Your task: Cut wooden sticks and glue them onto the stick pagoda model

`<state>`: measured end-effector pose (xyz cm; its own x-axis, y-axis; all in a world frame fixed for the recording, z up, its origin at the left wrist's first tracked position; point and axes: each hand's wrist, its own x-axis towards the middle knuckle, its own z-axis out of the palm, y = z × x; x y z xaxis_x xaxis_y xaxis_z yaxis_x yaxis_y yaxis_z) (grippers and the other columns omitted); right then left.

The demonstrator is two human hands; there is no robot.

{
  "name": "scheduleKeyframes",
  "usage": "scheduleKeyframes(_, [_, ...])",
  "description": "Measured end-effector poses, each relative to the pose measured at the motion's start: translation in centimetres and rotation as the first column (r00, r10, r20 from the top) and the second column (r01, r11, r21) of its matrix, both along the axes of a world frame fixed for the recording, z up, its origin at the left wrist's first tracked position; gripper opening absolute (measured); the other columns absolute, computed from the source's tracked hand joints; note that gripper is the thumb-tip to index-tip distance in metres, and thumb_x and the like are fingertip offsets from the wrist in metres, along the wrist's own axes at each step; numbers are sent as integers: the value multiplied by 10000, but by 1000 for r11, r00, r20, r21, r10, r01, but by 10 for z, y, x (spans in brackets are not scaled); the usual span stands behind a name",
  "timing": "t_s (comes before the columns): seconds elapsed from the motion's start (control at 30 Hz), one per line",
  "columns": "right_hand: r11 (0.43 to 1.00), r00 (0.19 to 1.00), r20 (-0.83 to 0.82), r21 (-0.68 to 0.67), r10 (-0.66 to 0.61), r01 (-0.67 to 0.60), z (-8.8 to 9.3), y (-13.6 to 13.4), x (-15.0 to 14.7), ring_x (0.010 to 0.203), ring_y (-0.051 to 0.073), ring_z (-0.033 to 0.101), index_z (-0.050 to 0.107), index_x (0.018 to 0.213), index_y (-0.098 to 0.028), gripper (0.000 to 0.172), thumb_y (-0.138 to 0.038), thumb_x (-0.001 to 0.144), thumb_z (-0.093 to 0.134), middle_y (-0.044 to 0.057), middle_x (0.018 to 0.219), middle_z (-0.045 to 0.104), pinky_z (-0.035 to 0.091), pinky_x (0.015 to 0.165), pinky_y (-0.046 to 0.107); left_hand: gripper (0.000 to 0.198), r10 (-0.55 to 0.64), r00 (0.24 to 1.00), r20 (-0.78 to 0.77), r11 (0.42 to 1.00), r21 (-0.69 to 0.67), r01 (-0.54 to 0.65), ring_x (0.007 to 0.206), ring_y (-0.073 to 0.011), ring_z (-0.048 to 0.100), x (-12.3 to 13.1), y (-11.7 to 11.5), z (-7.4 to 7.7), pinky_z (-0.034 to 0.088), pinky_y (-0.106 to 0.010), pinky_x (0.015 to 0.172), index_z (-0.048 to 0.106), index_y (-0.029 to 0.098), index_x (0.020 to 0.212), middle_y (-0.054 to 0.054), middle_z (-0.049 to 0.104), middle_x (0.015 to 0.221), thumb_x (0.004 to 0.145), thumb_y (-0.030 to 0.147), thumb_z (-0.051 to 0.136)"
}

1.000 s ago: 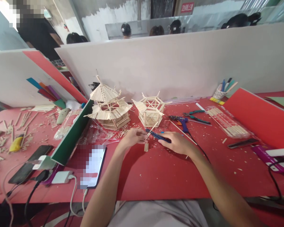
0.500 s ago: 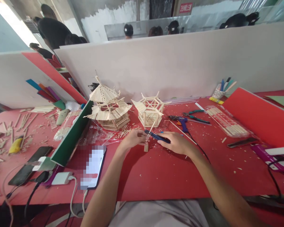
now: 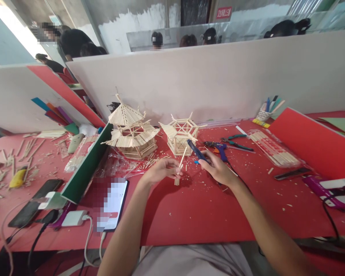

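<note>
My left hand (image 3: 164, 171) is closed in a pinch on a thin wooden stick (image 3: 183, 158) that slants up and to the right. Just below its fingertips, a few short cut sticks (image 3: 177, 181) lie side by side. In my right hand (image 3: 217, 167) is a pair of dark blue pliers (image 3: 196, 149), jaws pointing up and left, apart from the stick. Behind my hands stands an open hexagonal stick frame (image 3: 181, 134) with one roof panel filled in. Left of it is a taller two-tiered stick pagoda (image 3: 133, 132).
Right of the frame lie a blue glue gun (image 3: 221, 148) and green-handled pliers (image 3: 237, 137). Farther right are packaged sticks (image 3: 273, 147) and a dark knife (image 3: 291, 173). A phone (image 3: 113, 205) lies left of my arm, beside a green divider (image 3: 87, 166). Wood scraps (image 3: 149, 163) litter the table.
The pliers in my right hand have come away from the stick, swinging up and to the right. My left hand still pinches the stick, nearly in place.
</note>
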<state>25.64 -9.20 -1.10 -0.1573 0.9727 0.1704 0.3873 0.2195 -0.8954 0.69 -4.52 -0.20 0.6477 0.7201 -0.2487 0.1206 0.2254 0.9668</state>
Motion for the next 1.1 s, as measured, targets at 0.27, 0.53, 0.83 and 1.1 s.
scheduleKeyframes(0.27, [999, 931, -362, 2, -48, 53, -7, -6, -29, 653, 156, 546, 436, 951, -253, 270, -329, 753, 604, -23, 773, 553, 494, 632, 306, 485, -17, 997, 69, 995, -97, 23, 697, -184, 728, 15, -8, -8, 558, -242, 614, 612, 125, 830, -80, 727, 777, 640, 489, 870])
scheduleKeyframes(0.53, [991, 964, -233, 1, -130, 134, -1, -8, -29, 713, 192, 592, 474, 853, -243, 210, -377, 781, 619, 32, 861, 652, 517, 679, 339, 472, 74, 989, 127, 995, -71, -66, 710, -159, 723, 26, -12, -8, 583, -256, 690, 629, 113, 847, -71, 727, 778, 651, 469, 868])
scheduleKeyframes(0.83, [985, 964, -209, -2, -167, 171, -9, -6, -34, 720, 194, 617, 494, 825, -241, 274, -404, 737, 696, 22, 810, 639, 543, 720, 345, 485, 64, 994, 93, 995, -81, -56, 710, -160, 720, 31, -13, -13, 583, -265, 693, 675, 105, 847, -82, 733, 794, 632, 492, 871])
scheduleKeyframes(1.1, [988, 969, -199, 1, -149, 152, -10, -5, -33, 730, 192, 611, 524, 820, -232, 265, -404, 760, 715, 20, 815, 632, 536, 713, 336, 484, 74, 993, 95, 995, -72, -68, 701, -155, 718, 32, -13, -14, 594, -283, 718, 679, 102, 843, -69, 728, 755, 627, 488, 874])
